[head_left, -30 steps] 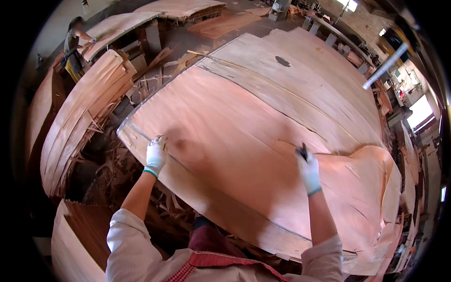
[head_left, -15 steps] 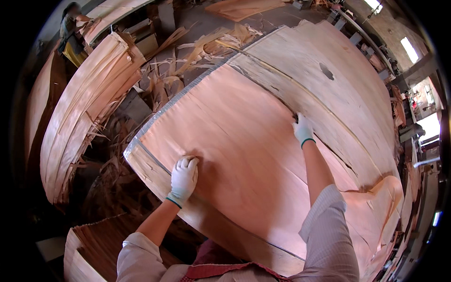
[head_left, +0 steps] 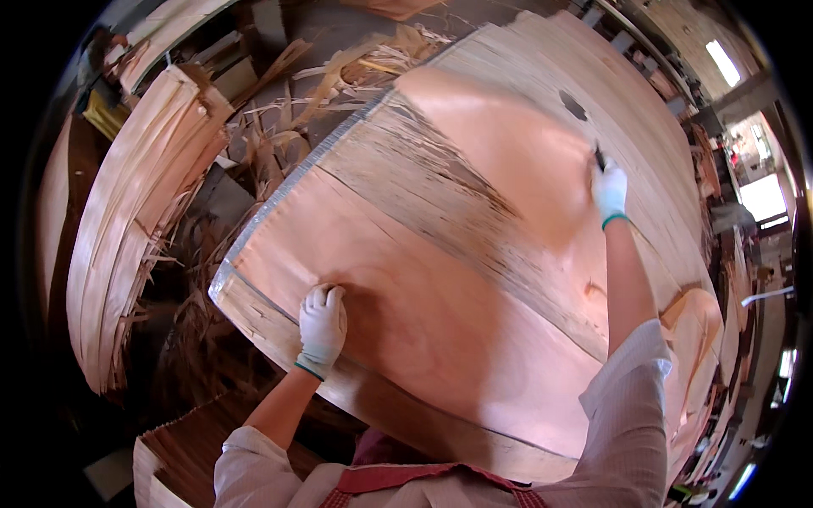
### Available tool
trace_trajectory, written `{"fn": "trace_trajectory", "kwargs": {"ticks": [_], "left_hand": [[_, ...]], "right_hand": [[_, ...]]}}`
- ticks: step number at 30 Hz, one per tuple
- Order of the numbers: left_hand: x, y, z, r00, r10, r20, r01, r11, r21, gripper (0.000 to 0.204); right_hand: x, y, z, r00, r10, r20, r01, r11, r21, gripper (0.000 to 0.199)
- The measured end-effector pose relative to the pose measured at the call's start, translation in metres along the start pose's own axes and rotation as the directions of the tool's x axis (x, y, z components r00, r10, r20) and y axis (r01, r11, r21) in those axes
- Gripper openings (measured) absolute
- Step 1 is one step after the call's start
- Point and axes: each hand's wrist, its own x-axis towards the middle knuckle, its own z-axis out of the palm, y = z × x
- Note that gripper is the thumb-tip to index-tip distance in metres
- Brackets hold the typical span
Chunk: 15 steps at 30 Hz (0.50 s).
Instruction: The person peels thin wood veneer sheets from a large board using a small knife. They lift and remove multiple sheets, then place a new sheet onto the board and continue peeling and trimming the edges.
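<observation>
A pinkish wood veneer sheet [head_left: 406, 364] lies over the near part of a broad, pale stack [head_left: 644, 144]. My left hand [head_left: 323, 326], in a white glove, rests on it with curled fingers; the sheet wrinkles at the fingertips, and what they hold, if anything, is hidden. Farther off to the right, my gloved right hand [head_left: 610, 188] is closed on a slim dark tool [head_left: 600, 157] whose kind I cannot make out. Beside that hand a second piece of pink veneer [head_left: 483, 135] bulges up. Rough grey-brown wood [head_left: 423, 182] shows between both pink pieces.
A thick bundle of bent veneer [head_left: 127, 237] stands at the left. Torn veneer strips [head_left: 339, 76] litter the floor beyond. Curled veneer [head_left: 694, 317] hangs at the stack's right side. Another person [head_left: 97, 68] is at the far left.
My right hand has moved right and away from me. The far pink piece has shifted that way too, baring rough wood between it and the near sheet. My left hand stays curled.
</observation>
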Motion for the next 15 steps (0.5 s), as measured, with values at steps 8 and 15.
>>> {"fn": "trace_trajectory", "kwargs": {"ticks": [8, 15], "left_hand": [[0.002, 0.005, 0.001, 0.999, 0.045, 0.025, -0.046, 0.999, 0.026, 0.02], [0.0, 0.006, -0.002, 0.996, -0.012, 0.089, 0.008, 0.999, 0.051, 0.021]], "right_hand": [[0.017, 0.019, -0.081, 0.863, -0.167, -0.477, 0.233, 0.969, 0.083, 0.024], [-0.19, -0.007, -0.054, 0.78, -0.144, 0.609, 0.203, 0.979, -0.028, 0.024]]}}
